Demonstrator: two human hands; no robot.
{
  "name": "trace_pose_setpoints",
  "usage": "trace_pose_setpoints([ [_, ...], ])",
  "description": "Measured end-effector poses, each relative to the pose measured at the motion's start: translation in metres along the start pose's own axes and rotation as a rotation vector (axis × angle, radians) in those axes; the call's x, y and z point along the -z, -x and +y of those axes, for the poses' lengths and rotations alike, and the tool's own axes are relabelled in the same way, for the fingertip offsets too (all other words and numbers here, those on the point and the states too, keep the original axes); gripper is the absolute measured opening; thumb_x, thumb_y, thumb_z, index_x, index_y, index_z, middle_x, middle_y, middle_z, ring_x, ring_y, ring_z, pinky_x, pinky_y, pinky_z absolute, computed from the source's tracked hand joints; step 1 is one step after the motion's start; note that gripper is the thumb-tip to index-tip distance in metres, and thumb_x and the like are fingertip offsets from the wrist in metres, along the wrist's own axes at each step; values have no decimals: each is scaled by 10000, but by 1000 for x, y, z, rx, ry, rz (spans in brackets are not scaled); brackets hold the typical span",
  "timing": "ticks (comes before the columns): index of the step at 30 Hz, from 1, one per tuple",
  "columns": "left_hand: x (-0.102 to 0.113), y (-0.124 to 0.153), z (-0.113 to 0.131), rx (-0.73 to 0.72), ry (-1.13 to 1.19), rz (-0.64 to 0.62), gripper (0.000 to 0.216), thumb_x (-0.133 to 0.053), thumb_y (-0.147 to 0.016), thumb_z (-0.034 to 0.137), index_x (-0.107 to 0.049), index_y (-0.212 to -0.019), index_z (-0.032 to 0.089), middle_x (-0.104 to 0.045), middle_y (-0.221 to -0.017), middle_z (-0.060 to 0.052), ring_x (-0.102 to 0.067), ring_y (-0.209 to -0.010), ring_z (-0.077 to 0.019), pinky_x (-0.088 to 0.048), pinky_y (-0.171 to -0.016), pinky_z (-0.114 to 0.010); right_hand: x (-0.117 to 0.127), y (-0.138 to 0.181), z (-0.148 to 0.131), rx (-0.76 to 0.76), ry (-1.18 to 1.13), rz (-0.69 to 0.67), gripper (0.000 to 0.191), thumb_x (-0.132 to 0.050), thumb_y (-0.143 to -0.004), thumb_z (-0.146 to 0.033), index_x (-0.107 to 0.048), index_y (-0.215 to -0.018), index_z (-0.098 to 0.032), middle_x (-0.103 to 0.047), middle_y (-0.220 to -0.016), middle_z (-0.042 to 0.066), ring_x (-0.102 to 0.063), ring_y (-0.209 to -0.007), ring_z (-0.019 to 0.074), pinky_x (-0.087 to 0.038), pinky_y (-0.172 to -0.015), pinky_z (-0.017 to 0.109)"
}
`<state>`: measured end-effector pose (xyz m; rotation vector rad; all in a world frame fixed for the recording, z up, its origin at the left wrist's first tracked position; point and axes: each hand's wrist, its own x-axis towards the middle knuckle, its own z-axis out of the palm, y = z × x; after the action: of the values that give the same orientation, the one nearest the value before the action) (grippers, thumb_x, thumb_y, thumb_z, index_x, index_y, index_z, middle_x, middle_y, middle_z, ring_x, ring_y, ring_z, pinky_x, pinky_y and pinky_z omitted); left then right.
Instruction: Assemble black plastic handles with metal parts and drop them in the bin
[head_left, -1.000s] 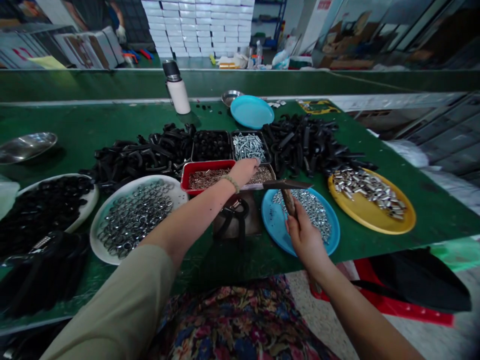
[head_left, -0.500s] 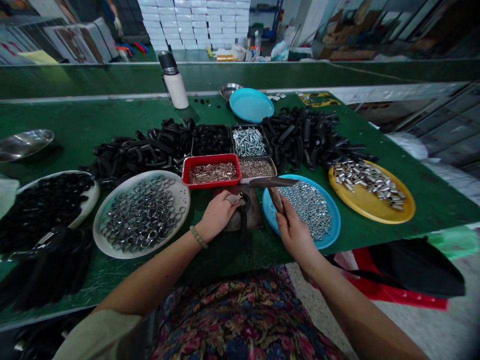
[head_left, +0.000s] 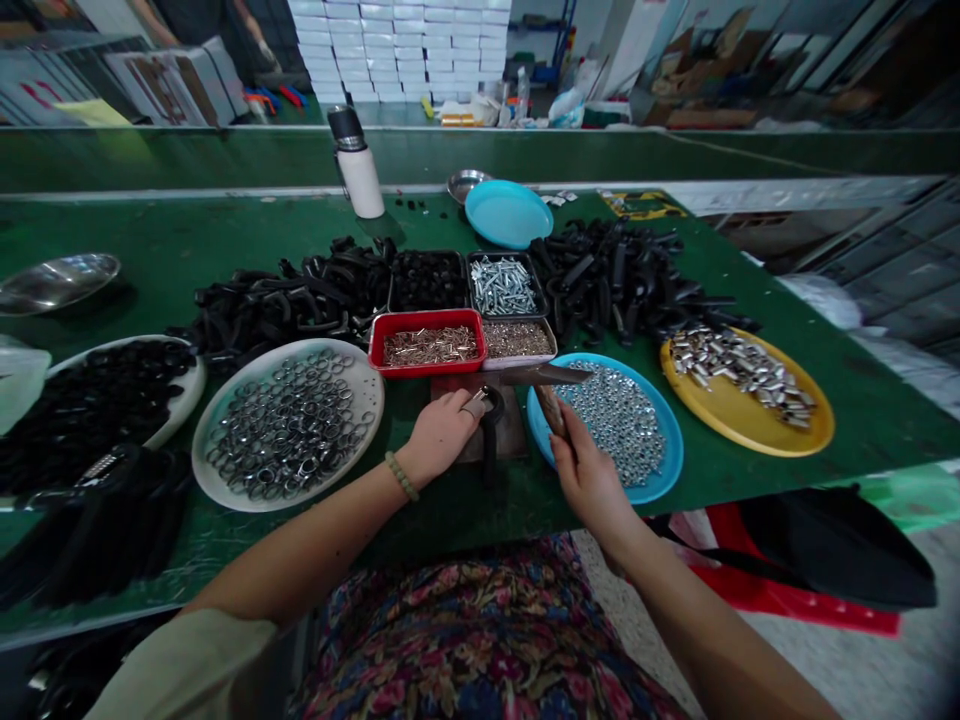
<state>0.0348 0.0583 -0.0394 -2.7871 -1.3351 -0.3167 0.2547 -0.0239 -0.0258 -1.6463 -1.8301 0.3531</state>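
My left hand (head_left: 442, 432) is closed in a pinch on a black curved part (head_left: 490, 440) that lies on a small brown block (head_left: 510, 425) at the table's near edge. My right hand (head_left: 589, 475) grips the wooden handle of a small hammer (head_left: 547, 385), whose metal head lies level just above the block. Right behind the block stand a red tray of small pins (head_left: 427, 342) and a tray of tiny screws (head_left: 517, 340). A blue plate of nuts (head_left: 619, 420) lies under my right hand.
A white plate of metal rings (head_left: 289, 420), a plate of black rings (head_left: 105, 390), a yellow plate of metal sleeves (head_left: 746, 385), heaps of black curved parts (head_left: 622, 275), trays of black caps and bolts (head_left: 501, 284), a white flask (head_left: 358, 165) and an empty blue plate (head_left: 508, 213) crowd the green table.
My left hand drew back from the bolt tray at the rear and came down on the black part on the block. The hammer sank slightly toward the block.
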Motion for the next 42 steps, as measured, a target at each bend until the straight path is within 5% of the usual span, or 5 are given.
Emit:
trace_pose_setpoints([
  [12, 1, 6, -5, 122, 291, 114, 217, -441, -955, 286, -621, -1005, 176, -607, -1014, -52, -582, -925, -168, -485, -893, -302, 45, -16, 83, -116, 804, -35, 502, -369, -972, -368, -374, -1460, -248, -661, -997, 136, -652, -652, 243, -492, -508, 343],
  [16, 4, 14, -10, 131, 385, 116, 229, -425, -961, 279, -621, -1032, 184, -646, -1013, -56, -593, -971, -182, -483, -922, -329, 53, -19, 107, 12, 956, -93, 446, -405, -960, -317, -485, -1390, -228, -645, -976, 151, -629, -773, 271, -491, -621, 379],
  [25, 6, 19, -9, 156, 408, 96, 212, -436, -953, 263, -629, -992, 186, -671, -1030, -62, -615, -965, -181, -502, -904, -325, 42, -44, 84, 680, 480, -548, 275, -399, -950, -187, -664, -1015, -152, -634, -1109, 147, -593, -953, 239, -477, -845, 405],
  [33, 3, 20, -8, 175, 382, 92, 237, -426, -958, 266, -627, -1044, 176, -670, -1081, -73, -610, -1024, -183, -486, -956, -327, 2, -51, 8, 5, -366, -103, 141, -404, -946, -322, -454, -1032, -222, -676, -898, 50, -675, -757, 170, -542, -712, 334],
  [42, 1, 20, -11, 147, 359, 65, 219, -429, -954, 250, -608, -1062, 189, -660, -1062, -73, -608, -1002, -184, -496, -914, -315, -43, -75, -30, -27, -494, -223, 110, -365, -960, -330, -388, -890, -249, -649, -836, 14, -669, -690, 149, -523, -674, 286],
])
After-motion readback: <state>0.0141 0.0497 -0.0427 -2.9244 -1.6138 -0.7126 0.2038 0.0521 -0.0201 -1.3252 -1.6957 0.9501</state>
